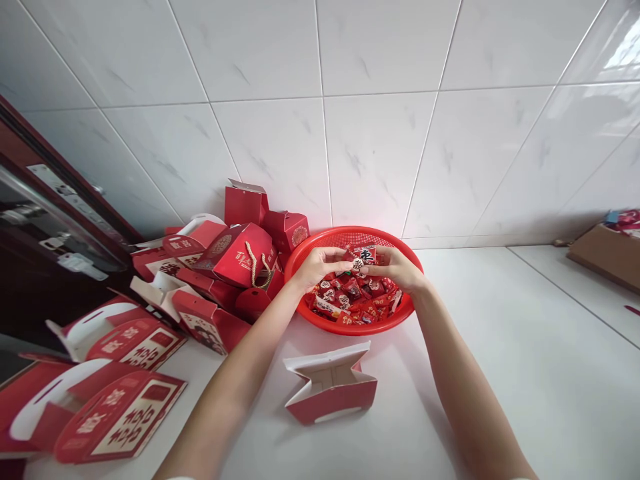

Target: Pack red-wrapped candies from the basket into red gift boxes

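Observation:
Over a red plastic basket [350, 329] full of red-wrapped candies, both my hands meet at a wrapped candy [357, 265]. My left hand [323, 265] pinches it from the left, thumb and fingers closed. From the other side, my right hand [393, 268] has its fingers closed on the same candy. Loose candies [353, 290] in red wrappers with white and dark lettering lie below the hands. Nearer to me, between my forearms, a red paper gift box [333, 400] stands with its top open, showing a bare inside.
Several red gift boxes are heaped at the left, one with a rope handle [251, 263]. Two open boxes, including a front one [123, 417], stand at the lower left. A brown cardboard box [607, 250] is at the right, and a tiled wall [375, 153] rises behind.

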The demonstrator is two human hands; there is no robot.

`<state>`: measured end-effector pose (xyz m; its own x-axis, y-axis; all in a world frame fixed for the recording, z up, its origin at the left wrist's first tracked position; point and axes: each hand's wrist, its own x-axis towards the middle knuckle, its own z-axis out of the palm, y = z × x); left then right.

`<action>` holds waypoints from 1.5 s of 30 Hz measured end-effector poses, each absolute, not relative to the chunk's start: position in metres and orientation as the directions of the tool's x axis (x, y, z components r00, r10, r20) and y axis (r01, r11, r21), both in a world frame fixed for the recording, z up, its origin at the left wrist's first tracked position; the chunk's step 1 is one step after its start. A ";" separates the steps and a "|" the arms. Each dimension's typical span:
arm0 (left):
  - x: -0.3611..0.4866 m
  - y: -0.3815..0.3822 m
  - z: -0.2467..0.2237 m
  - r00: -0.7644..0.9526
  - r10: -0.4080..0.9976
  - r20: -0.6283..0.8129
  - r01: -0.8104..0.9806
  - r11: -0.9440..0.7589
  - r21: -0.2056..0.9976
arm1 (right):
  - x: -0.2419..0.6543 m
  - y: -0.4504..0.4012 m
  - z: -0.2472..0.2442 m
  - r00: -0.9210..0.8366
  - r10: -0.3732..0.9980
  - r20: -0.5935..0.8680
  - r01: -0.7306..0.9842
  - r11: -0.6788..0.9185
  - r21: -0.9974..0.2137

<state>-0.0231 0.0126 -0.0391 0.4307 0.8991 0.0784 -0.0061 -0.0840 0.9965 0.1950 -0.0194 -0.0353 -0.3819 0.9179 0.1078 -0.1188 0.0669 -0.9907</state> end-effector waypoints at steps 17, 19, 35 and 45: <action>-0.020 0.012 -0.036 0.310 0.943 0.122 0.025 -0.136 0.990 | 0.198 -0.009 -0.039 -0.266 0.964 0.012 -0.195 -0.042 -0.980; -0.020 0.011 -0.036 0.324 0.935 0.144 0.030 -0.162 0.986 | 0.198 -0.008 -0.040 -0.255 0.967 0.002 -0.205 -0.052 -0.977; -0.021 0.013 -0.044 0.304 0.923 0.235 0.090 -0.273 0.958 | 0.189 -0.025 -0.029 -0.349 0.934 0.080 -0.042 0.069 -0.997; -0.043 0.022 -0.045 0.628 0.721 -0.293 0.684 -0.332 0.649 | 0.188 -0.020 -0.032 -0.143 0.985 0.097 -0.197 0.068 -0.978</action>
